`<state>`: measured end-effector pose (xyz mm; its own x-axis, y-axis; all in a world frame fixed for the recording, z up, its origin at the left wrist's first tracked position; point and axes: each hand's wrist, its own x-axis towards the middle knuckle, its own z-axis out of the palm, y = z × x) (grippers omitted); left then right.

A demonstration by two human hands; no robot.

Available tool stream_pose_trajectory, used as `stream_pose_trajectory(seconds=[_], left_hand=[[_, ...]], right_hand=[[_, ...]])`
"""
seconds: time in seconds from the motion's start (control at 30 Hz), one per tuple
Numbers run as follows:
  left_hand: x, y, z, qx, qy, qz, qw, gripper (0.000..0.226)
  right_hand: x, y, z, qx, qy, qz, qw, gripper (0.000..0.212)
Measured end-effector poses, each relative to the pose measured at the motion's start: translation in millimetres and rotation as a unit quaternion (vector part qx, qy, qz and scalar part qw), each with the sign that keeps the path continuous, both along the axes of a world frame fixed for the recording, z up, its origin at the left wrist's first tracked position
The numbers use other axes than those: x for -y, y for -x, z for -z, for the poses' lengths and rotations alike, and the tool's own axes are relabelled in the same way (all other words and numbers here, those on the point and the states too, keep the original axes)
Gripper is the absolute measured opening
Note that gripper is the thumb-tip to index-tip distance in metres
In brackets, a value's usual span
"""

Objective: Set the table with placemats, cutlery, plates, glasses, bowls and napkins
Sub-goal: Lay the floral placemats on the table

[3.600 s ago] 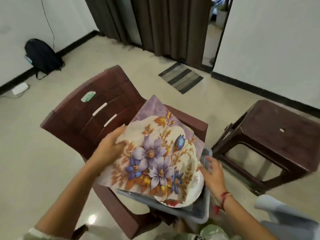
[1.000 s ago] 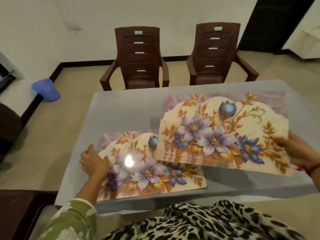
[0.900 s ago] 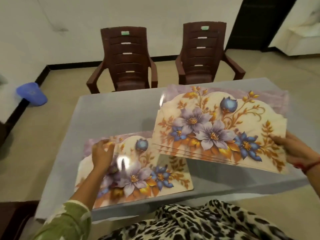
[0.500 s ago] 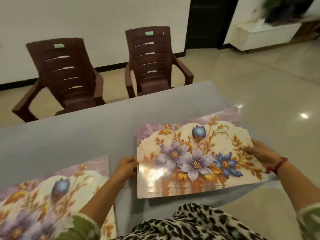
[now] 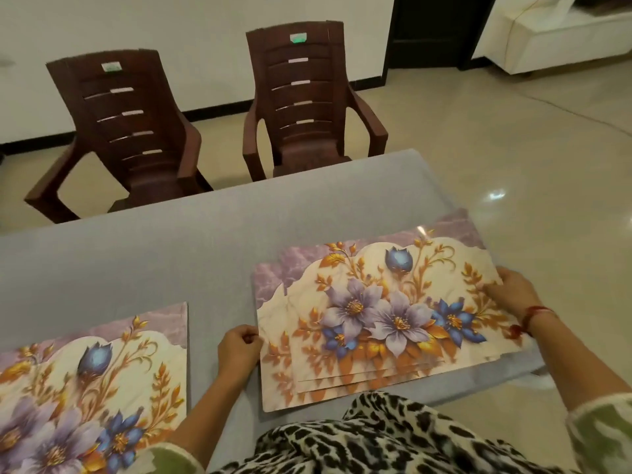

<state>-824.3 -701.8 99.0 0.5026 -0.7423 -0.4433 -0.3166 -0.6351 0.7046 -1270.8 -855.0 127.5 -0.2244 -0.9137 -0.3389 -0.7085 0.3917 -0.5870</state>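
A stack of floral placemats (image 5: 386, 316), cream with purple and blue flowers, lies on the near right part of the grey table (image 5: 212, 241). The lowest mat sticks out to the left under the others. My left hand (image 5: 239, 347) pinches that mat's left edge. My right hand (image 5: 513, 295) grips the right edge of the upper mats, thumb on top. A single matching placemat (image 5: 92, 381) lies flat at the near left, partly cut off by the frame.
Two dark brown plastic armchairs (image 5: 126, 131) (image 5: 307, 100) stand at the table's far side. The table's right edge (image 5: 478, 268) runs just past the stack. A white sofa (image 5: 561, 35) and a dark doorway (image 5: 431, 29) are at the back right.
The view has swung right from the first mat. The stack came down onto the table's right part, and my left hand moved from the laid mat to the stack's left edge.
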Motion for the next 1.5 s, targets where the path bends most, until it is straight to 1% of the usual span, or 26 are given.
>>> stream_pose_trajectory(seconds=[0.07, 0.1, 0.2, 0.27, 0.3, 0.33, 0.37, 0.4, 0.43, 0.47, 0.5, 0.53, 0.57, 0.6, 0.63, 0.67, 0.77, 0.9, 0.97, 1.07, 1.2, 1.3, 1.37, 1.5], left_hand=[[-2.9, 0.2, 2.1, -0.001, -0.005, 0.004, 1.000, 0.012], [-4.5, 0.3, 2.6, 0.005, -0.008, 0.004, 1.000, 0.015], [-6.7, -2.5, 2.4, 0.070, 0.005, 0.025, 0.997, 0.036], [5.2, -3.8, -5.1, 0.078, 0.030, 0.021, 0.996, 0.042], [16.2, -2.6, -13.4, 0.047, 0.044, 0.004, 0.998, 0.040], [28.7, 1.5, -21.6, -0.008, 0.068, -0.018, 0.997, 0.033], [39.7, 9.2, -36.6, -0.084, 0.084, -0.032, 0.992, 0.026], [50.4, 20.1, -55.7, -0.171, 0.100, -0.036, 0.979, 0.029], [62.4, 29.6, -73.4, -0.259, 0.106, -0.033, 0.959, 0.045], [71.0, 41.2, -93.1, -0.351, 0.112, -0.016, 0.929, 0.061], [82.4, 52.6, -106.6, -0.392, 0.110, -0.002, 0.913, 0.066], [92.4, 68.1, -120.2, -0.402, 0.103, 0.024, 0.910, 0.065], [105.9, 81.7, -121.7, -0.365, 0.084, 0.051, 0.926, 0.061], [118.3, 95.9, -123.1, -0.319, 0.068, 0.067, 0.943, 0.054], [129.8, 103.9, -117.8, -0.295, 0.061, 0.073, 0.951, 0.048], [144.0, 119.8, -112.5, -0.291, 0.053, 0.078, 0.952, 0.046], [186.9, 175.3, -86.7, -0.268, 0.032, 0.080, 0.960, 0.037], [226.2, 264.5, -70.5, -0.269, 0.004, 0.095, 0.959, 0.035], [242.1, 301.8, -72.2, -0.268, -0.007, 0.093, 0.959, 0.032], [260.8, 340.3, -74.6, -0.241, -0.014, 0.084, 0.967, 0.031], [276.5, 352.8, -74.3, -0.229, -0.015, 0.038, 0.973, 0.034], [282.6, 357.5, -70.1, -0.252, -0.011, 0.002, 0.968, 0.036], [288.2, 358.2, -66.0, -0.252, -0.013, -0.029, 0.967, 0.036], [300.4, 358.3, -52.3, -0.273, -0.018, -0.097, 0.957, 0.043]], right_hand=[[-0.3, 5.9, -22.3, 0.001, 0.034, -0.016, 0.999, 0.040], [-2.2, 7.4, -35.7, 0.032, 0.049, -0.017, 0.998, 0.039], [-8.5, 12.7, -66.8, 0.155, 0.084, 0.020, 0.984, 0.033], [-13.2, 18.4, -80.7, 0.261, 0.099, 0.039, 0.960, 0.035], [-14.6, 20.7, -85.4, 0.309, 0.098, 0.041, 0.945, 0.049], [-16.8, 25.1, -86.4, 0.339, 0.090, 0.049, 0.935, 0.070], [-19.4, 28.8, -84.1, 0.355, 0.077, 0.060, 0.930, 0.087], [-20.7, 34.0, -78.4, 0.367, 0.065, 0.070, 0.925, 0.097], [-21.0, 40.1, -70.8, 0.377, 0.055, 0.074, 0.921, 0.102], [-20.8, 43.5, -63.7, 0.384, 0.047, 0.081, 0.919, 0.105], [-19.5, 48.8, -57.4, 0.386, 0.042, 0.089, 0.917, 0.103], [-17.5, 55.2, -53.0, 0.382, 0.039, 0.097, 0.918, 0.095], [-15.1, 63.1, -51.2, 0.377, 0.038, 0.102, 0.920, 0.078], [-10.7, 72.9, -47.4, 0.376, 0.045, 0.110, 0.919, 0.055], [-6.2, 82.4, -42.4, 0.370, 0.054, 0.116, 0.920, 0.039], [-0.2, 98.0, -37.1, 0.357, 0.063, 0.126, 0.924, 0.033], [19.1, 156.2, -25.1, 0.330, 0.078, 0.124, 0.932, 0.028], [42.1, 243.0, -7.7, 0.289, 0.094, 0.137, 0.943, 0.025], [49.3, 272.7, 0.9, 0.259, 0.082, 0.146, 0.951, 0.025], [70.1, 305.1, 7.5, 0.246, 0.047, 0.140, 0.958, 0.022], [114.5, 321.0, 17.8, 0.238, 0.035, 0.100, 0.965, 0.025], [150.0, 325.6, 21.9, 0.257, 0.026, 0.071, 0.963, 0.025], [171.9, 327.5, 27.8, 0.271, 0.012, 0.044, 0.962, 0.025], [222.9, 329.4, 32.6, 0.291, -0.005, -0.014, 0.957, 0.019]])
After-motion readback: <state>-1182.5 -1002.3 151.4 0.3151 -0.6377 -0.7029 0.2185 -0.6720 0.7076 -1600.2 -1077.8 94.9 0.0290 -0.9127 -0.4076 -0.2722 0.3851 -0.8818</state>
